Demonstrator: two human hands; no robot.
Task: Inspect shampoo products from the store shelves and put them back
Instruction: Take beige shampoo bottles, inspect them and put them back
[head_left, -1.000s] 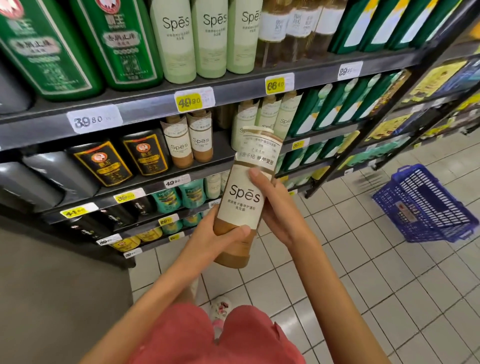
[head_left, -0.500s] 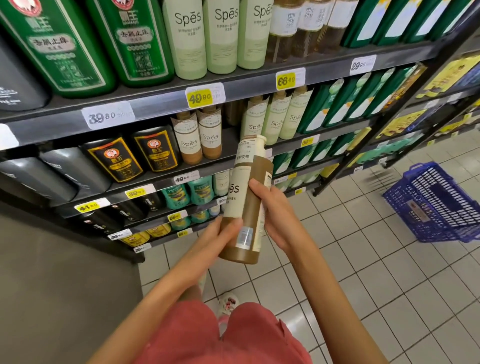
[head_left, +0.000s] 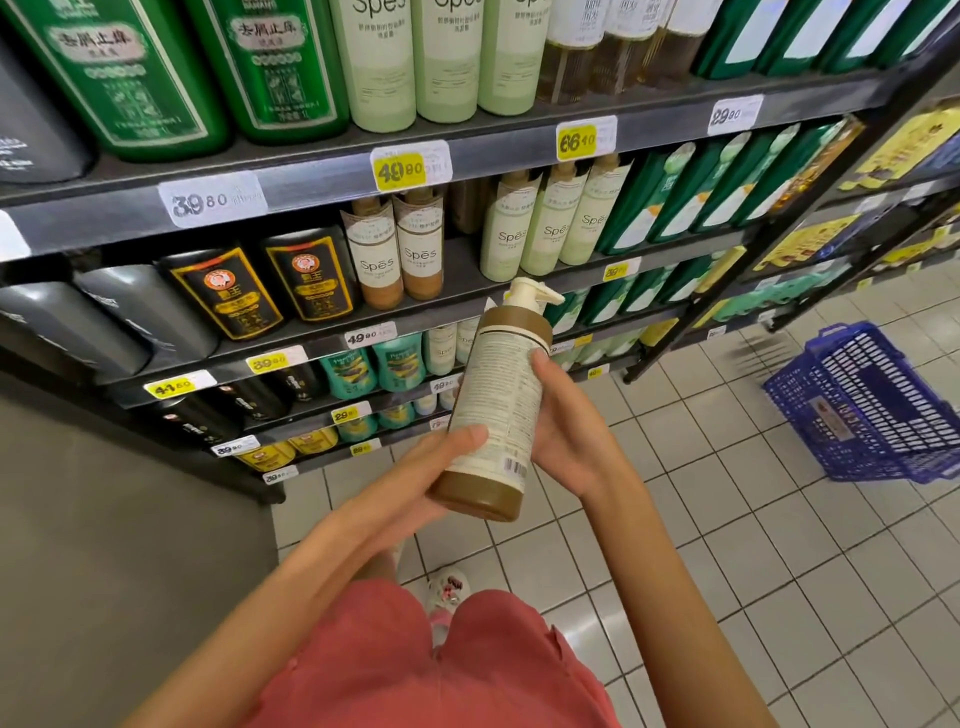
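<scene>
Moved: bottle (head_left: 493, 410) had turned, back label up.
Hands: left hand (head_left: 421, 483), right hand (head_left: 566, 441) both gripped it.
Tip: it needed steadying; shelf (head_left: 457, 270) lay at twelve o'clock.

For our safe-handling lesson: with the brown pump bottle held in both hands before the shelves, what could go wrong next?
The tilted brown bottle, gripped by left hand and right hand, might slip onto the tiled floor. It might be reshelved among the pale green Spes bottles beside the brown pair.
</scene>
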